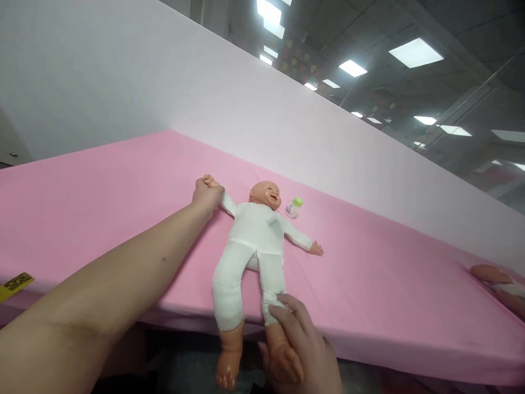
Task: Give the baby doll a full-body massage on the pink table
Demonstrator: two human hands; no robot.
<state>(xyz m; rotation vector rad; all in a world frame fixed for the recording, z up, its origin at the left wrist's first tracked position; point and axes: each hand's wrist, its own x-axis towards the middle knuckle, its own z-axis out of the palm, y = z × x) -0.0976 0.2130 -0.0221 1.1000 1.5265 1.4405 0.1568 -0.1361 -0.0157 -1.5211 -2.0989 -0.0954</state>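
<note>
A baby doll [256, 230] in a white cloth suit lies on its back on the pink-covered table [369, 284], its feet hanging past the front edge. My left hand [207, 196] is closed around the doll's forearm and wrist on the left, and the doll's small fingers show above my grip. Around the doll's lower leg and foot on the right is my right hand [301, 345], fingers on the trouser cuff; my thumb is partly hidden behind the foot. The doll's other arm lies stretched out on the cloth.
A small baby bottle [294, 207] with a green cap lies beside the doll's head. Another doll [498, 279] is at the far right. A white partition [262, 126] runs behind the table. A yellow tag [16, 285] is at the front left edge.
</note>
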